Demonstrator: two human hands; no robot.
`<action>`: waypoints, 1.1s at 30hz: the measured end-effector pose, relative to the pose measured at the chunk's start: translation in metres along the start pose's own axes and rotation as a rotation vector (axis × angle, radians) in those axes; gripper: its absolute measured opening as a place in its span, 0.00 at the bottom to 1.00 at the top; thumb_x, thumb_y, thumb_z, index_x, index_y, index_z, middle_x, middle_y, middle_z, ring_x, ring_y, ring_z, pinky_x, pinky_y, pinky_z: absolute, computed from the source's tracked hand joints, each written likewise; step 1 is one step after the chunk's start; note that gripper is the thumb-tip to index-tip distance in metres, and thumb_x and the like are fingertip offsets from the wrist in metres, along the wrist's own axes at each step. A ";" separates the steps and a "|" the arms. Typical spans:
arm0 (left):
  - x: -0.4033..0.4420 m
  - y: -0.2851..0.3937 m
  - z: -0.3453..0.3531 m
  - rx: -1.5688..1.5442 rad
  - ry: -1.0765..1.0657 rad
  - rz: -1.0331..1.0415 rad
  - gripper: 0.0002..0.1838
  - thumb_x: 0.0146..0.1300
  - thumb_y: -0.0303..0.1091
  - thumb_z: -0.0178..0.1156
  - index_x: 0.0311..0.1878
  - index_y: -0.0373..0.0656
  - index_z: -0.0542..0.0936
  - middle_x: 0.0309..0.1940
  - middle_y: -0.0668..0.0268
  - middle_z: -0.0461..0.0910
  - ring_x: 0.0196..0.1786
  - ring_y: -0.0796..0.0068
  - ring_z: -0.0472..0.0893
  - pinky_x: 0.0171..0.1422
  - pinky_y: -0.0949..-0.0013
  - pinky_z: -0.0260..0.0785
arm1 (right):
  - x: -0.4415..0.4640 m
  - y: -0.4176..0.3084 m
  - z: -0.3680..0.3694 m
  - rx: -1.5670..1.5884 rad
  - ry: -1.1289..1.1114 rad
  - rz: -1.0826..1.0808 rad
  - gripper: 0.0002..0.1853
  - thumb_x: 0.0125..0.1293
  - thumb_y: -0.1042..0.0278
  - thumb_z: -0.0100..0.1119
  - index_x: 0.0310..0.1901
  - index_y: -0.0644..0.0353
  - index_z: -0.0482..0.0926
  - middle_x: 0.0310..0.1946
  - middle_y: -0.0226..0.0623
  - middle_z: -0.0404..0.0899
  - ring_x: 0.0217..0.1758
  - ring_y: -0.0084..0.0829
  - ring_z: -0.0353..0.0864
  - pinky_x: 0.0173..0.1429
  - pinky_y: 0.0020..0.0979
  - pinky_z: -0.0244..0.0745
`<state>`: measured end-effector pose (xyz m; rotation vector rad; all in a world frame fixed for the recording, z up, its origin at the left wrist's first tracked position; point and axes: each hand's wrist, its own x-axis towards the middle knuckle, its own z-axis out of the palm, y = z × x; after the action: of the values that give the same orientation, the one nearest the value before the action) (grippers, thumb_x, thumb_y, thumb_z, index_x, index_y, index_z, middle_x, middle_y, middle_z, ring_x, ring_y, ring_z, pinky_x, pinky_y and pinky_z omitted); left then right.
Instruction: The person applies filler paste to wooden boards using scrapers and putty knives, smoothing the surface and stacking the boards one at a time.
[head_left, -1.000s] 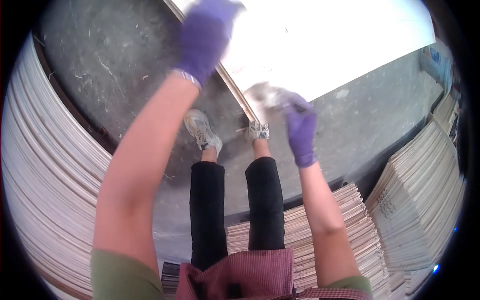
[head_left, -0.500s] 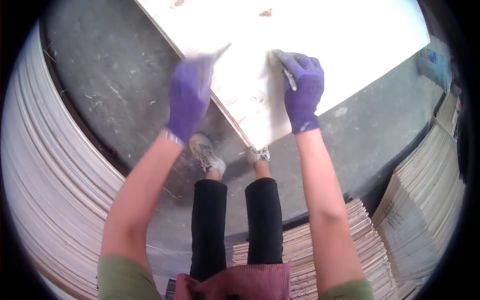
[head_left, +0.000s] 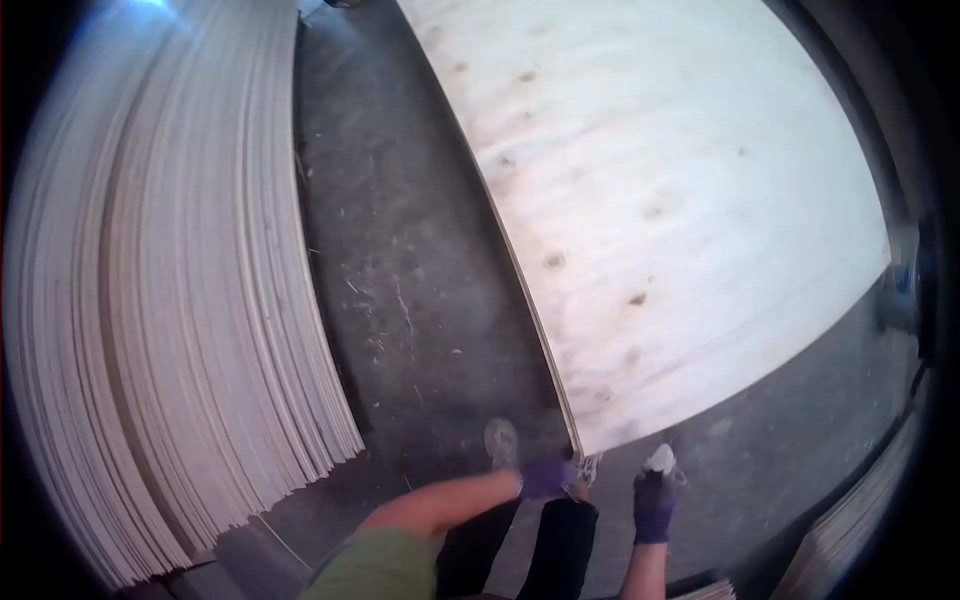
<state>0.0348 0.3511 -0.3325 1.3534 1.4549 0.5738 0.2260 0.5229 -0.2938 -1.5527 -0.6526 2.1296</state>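
Observation:
A large pale wood panel [head_left: 690, 200] with several dark knots spans the upper right of the view. My left hand [head_left: 548, 480], in a purple glove, is low beside the panel's near corner; its fingers are blurred, and whether it holds anything cannot be made out. My right hand [head_left: 655, 508], also gloved in purple, is closed around a tool with a whitish lump [head_left: 660, 460] at its top. It is just below the panel's near edge, apart from it.
Tall stacked sheets [head_left: 190, 280] fill the left side. Grey concrete floor [head_left: 400, 240] runs between them and the panel. More stacked sheets [head_left: 850, 520] stand at the lower right. My shoe [head_left: 501, 443] shows near the panel's corner.
The view has swung up and left, showing more of the panel and the left stack. Both hands, earlier over or beside the panel, are now lower, near its closest corner.

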 end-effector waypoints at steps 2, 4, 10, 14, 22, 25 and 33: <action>-0.031 0.031 0.007 -0.211 0.222 -0.183 0.07 0.60 0.29 0.59 0.42 0.40 0.80 0.36 0.57 0.81 0.46 0.64 0.83 0.45 0.60 0.74 | -0.007 -0.009 0.010 0.174 -0.064 0.070 0.18 0.66 0.65 0.57 0.56 0.54 0.75 0.44 0.36 0.78 0.44 0.33 0.76 0.46 0.33 0.72; -0.040 0.075 -0.007 -0.264 0.372 -0.388 0.10 0.62 0.30 0.61 0.46 0.39 0.80 0.39 0.60 0.81 0.50 0.67 0.82 0.47 0.62 0.74 | -0.024 -0.019 0.019 0.291 -0.113 0.144 0.20 0.64 0.63 0.58 0.58 0.54 0.74 0.45 0.36 0.79 0.44 0.33 0.76 0.46 0.34 0.72; -0.037 0.210 -0.159 -1.044 0.779 -0.086 0.34 0.58 0.29 0.71 0.67 0.36 0.69 0.54 0.60 0.78 0.58 0.73 0.76 0.62 0.67 0.69 | -0.087 -0.082 0.138 0.211 -0.509 0.372 0.28 0.62 0.59 0.57 0.62 0.62 0.70 0.52 0.43 0.77 0.51 0.38 0.78 0.55 0.38 0.75; -0.053 0.215 -0.196 -0.984 0.660 -0.114 0.29 0.60 0.23 0.66 0.65 0.38 0.72 0.58 0.58 0.78 0.59 0.71 0.78 0.62 0.66 0.71 | -0.100 -0.112 0.211 0.005 -0.660 0.292 0.28 0.66 0.57 0.53 0.64 0.65 0.68 0.57 0.45 0.75 0.61 0.37 0.76 0.64 0.36 0.72; -0.050 0.111 -0.276 -0.322 1.217 -0.250 0.26 0.59 0.32 0.67 0.60 0.37 0.77 0.54 0.52 0.81 0.51 0.58 0.84 0.56 0.63 0.76 | 0.041 -0.098 0.339 -1.106 -0.972 -0.602 0.14 0.73 0.73 0.46 0.53 0.63 0.80 0.42 0.46 0.83 0.41 0.40 0.84 0.40 0.36 0.77; -0.058 0.027 -0.272 -0.820 1.038 -0.477 0.21 0.65 0.37 0.63 0.61 0.43 0.77 0.55 0.54 0.80 0.46 0.69 0.84 0.44 0.64 0.77 | 0.137 -0.065 0.410 -1.017 -0.836 -0.800 0.14 0.71 0.75 0.50 0.53 0.65 0.81 0.44 0.42 0.84 0.43 0.35 0.84 0.42 0.32 0.77; -0.097 -0.141 -0.349 -0.001 1.015 -0.633 0.09 0.67 0.27 0.52 0.46 0.33 0.77 0.39 0.52 0.79 0.43 0.51 0.78 0.48 0.57 0.71 | 0.287 -0.026 0.574 -1.214 -0.541 -1.178 0.13 0.58 0.71 0.65 0.45 0.49 0.87 0.39 0.34 0.84 0.42 0.39 0.79 0.49 0.36 0.73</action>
<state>-0.3507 0.3259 -0.2933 0.4757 2.5403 0.8743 -0.4037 0.6415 -0.3435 -0.4605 -2.5273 1.0821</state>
